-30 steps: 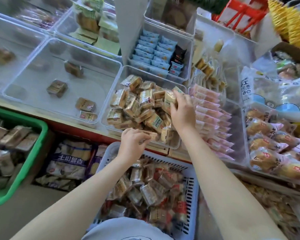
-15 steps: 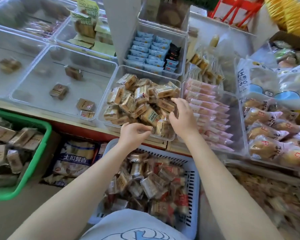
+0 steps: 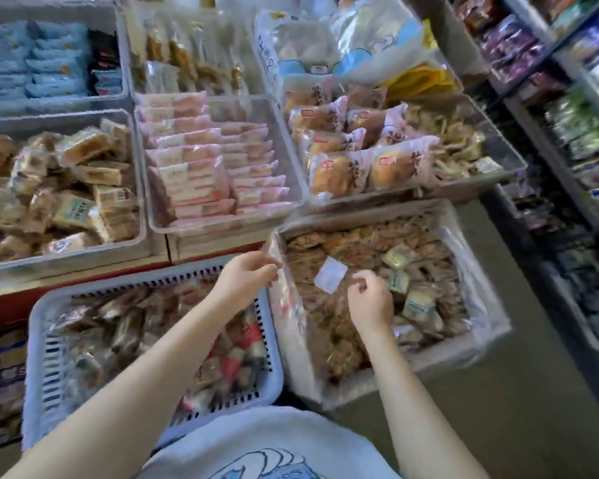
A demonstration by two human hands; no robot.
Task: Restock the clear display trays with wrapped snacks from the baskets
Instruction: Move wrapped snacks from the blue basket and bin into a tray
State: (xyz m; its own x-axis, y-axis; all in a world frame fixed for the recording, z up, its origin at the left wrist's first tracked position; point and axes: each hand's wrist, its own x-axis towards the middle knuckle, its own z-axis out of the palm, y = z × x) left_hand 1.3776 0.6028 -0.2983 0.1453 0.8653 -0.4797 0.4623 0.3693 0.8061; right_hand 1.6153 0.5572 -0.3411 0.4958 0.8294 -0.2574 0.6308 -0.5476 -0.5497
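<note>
Head view. The left hand (image 3: 244,276) is pinching the clear plastic liner (image 3: 293,305) at the near-left rim of a lined box (image 3: 478,344) of brown wrapped snacks (image 3: 346,257), fingers curled narrow around the film. The right hand (image 3: 370,302) is hovering over the box contents with fingers bent and thumb meeting forefinger; whether it is gripping anything cannot be told, because the picture is blurred. A small pale packet (image 3: 330,274) is lying just beside that hand's fingertips. A white slotted basket (image 3: 35,357) holding mixed wrapped snacks is sitting to the left of the box, under the left forearm. Above, clear display trays are standing side by side on the counter: one (image 3: 142,202) heaped with tan wrapped squares, one (image 3: 291,174) carrying rows of pink packets (image 3: 194,171), and one (image 3: 498,146) containing bagged buns. Shelving (image 3: 567,133) with packaged goods is running along the right edge.
</note>
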